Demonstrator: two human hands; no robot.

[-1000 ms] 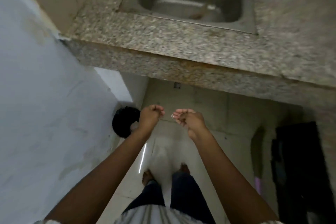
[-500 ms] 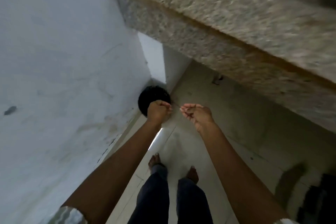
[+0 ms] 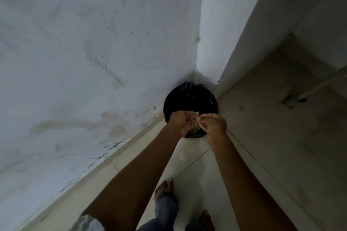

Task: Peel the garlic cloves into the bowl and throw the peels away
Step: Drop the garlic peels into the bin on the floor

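Wall [image 3: 78, 47] corner, tiled floor [image 3: 281, 146]. Pale peel [image 3: 197, 117] sits above black bin [image 3: 189, 99], pinched in right hand [image 3: 213, 124] fingertips, touching left hand [image 3: 183, 122], which is palm up, fingers loosely cupped. Bare foot [image 3: 165, 187] below.

You have the black round bin [image 3: 189, 99] standing on the floor in the wall corner, centre of the frame, its dark inside flecked with pale bits. Over its near rim, a small pale peel scrap [image 3: 197, 118] sits pinched in your right hand [image 3: 213, 124], beside your cupped left hand [image 3: 181, 123].
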